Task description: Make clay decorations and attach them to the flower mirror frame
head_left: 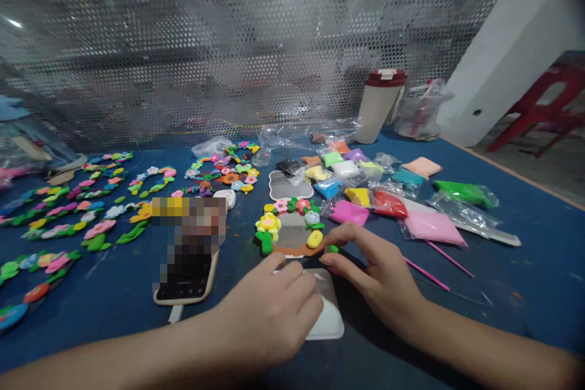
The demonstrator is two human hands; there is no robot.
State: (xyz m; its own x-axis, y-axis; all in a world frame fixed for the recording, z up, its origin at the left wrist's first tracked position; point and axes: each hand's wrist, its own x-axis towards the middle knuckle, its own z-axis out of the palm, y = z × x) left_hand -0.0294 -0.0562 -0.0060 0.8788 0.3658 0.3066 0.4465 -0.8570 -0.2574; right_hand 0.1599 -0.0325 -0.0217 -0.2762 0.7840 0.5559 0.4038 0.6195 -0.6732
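A mirror-like piece (292, 233) lies in front of me, ringed by colourful clay flowers, green leaves and a brown lower edge. My right hand (372, 271) is at its lower right, with thumb and forefinger closed around a small green clay piece (333, 248). Just below the ring, my left hand (278, 311) is closed, its fingers curled down; whatever they grip is hidden. Partly under that hand sits a flat white rounded piece (329, 311); I cannot tell whether it joins the ringed piece.
A phone (194, 262) with a cable lies left. Several clay-decorated rings (153, 180) spread further left. Bagged coloured clay (432, 226), pink sticks (427, 274) and a grey wavy-edged plate (291, 185) lie beyond my hands. A tumbler (380, 106) stands by the perforated metal screen (219, 42).
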